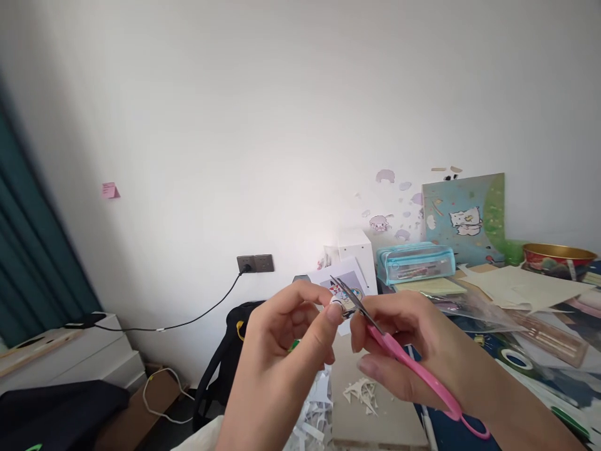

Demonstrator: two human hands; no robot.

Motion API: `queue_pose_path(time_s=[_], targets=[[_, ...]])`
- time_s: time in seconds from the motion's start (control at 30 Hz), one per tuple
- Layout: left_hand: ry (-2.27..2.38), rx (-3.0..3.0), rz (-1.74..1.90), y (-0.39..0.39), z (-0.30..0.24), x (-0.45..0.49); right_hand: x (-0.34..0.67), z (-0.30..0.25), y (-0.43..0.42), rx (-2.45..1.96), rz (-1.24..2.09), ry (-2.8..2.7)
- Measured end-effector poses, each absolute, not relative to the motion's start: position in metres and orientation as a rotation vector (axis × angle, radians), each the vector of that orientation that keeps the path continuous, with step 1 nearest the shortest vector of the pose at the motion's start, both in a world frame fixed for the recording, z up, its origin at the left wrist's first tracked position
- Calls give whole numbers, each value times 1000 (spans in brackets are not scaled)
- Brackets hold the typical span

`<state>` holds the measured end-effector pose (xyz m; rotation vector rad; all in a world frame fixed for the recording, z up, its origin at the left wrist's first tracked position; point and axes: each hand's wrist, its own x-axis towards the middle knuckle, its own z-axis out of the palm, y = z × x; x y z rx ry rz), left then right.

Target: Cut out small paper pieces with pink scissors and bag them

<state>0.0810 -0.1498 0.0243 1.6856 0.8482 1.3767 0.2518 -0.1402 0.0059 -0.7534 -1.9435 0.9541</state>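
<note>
My left hand (293, 341) pinches a small white paper cutout (337, 303) between thumb and fingertips. Part of the cutout is hidden by the fingers. In my right hand (413, 344) is a pair of pink-handled scissors (416, 369), gripped near the pivot, with the handle loops trailing down past the wrist. The metal blades point up and left, close beside the cutout; whether they touch it I cannot tell. Behind the hands stands a white sheet with a printed cartoon picture (354, 275). Below lies a grey board (375, 426) bearing a small heap of paper scraps (364, 393).
White paper strips (313, 413) pile up left of the board. To the right are a blue pencil case (416, 263), cream paper sheets (526, 282), a tape roll (515, 360) and a red-and-gold tin (558, 257). A black backpack (235, 338) stands at the left.
</note>
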Motion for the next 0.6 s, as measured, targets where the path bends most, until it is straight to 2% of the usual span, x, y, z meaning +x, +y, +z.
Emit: queue_pose_path(time_s=[0.6], targets=[[899,1723,1471,-161,30,89,244,19,-162,-1116,767,-1964]])
